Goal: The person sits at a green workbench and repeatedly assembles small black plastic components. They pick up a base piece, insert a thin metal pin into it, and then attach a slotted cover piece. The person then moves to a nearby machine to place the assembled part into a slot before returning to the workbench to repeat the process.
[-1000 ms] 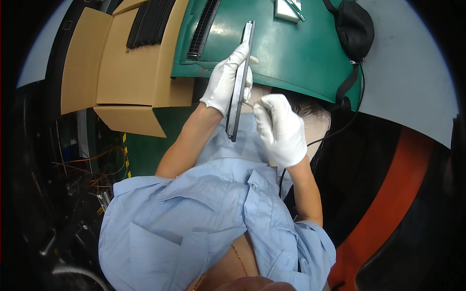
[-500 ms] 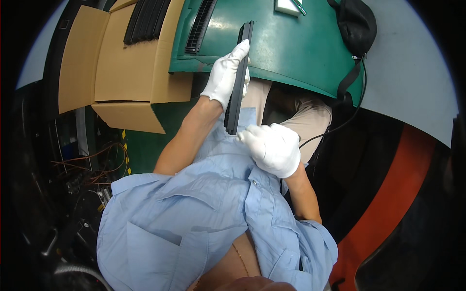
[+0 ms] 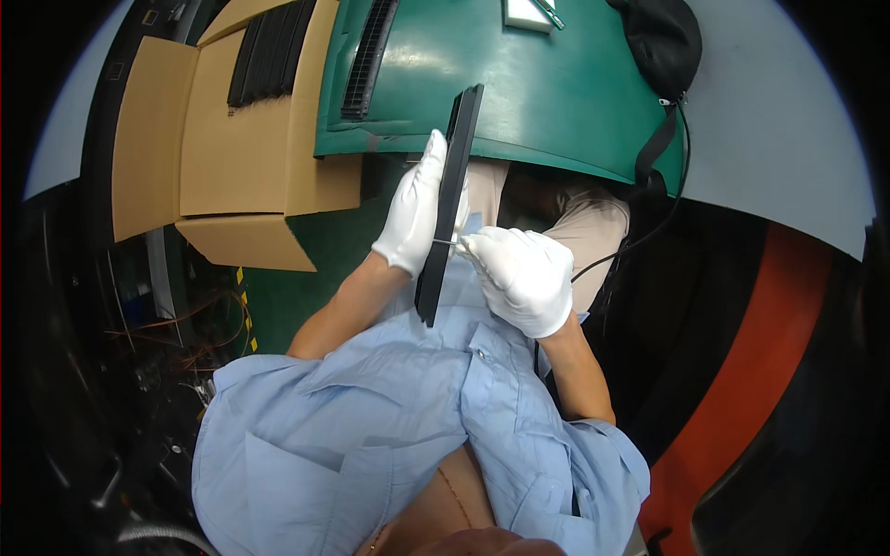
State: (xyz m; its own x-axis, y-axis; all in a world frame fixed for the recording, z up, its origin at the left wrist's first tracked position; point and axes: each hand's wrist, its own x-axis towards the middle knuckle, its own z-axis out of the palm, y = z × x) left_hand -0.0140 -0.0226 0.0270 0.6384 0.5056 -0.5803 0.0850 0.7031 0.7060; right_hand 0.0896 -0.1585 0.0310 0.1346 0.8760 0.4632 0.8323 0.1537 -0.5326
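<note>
My left hand (image 3: 417, 208), in a white glove, grips a long black plastic strip (image 3: 449, 199), seen nearly edge-on and held steeply tilted in front of my body. Its thumb lies along the strip's left side; some fingers are hidden behind it. My right hand (image 3: 522, 278), gloved too, is closed in a pinch at the strip's right side. From its fingertips a thin metal rod (image 3: 446, 242) reaches across the strip. The rod's full shape is hidden in the glove. Beyond the hands, a black slatted grille (image 3: 369, 60) lies on the green tabletop (image 3: 519, 102).
An open cardboard box (image 3: 232, 167) at the left holds several black strips (image 3: 271, 54). A white block with a green pen-like item (image 3: 530, 13) lies at the table's far side. A black bag (image 3: 663, 51) with a strap and cable (image 3: 683, 162) is at the right.
The black strip has come down toward my body in my left hand. My right hand now meets its middle instead of its lower end, and the thin metal rod has come into sight.
</note>
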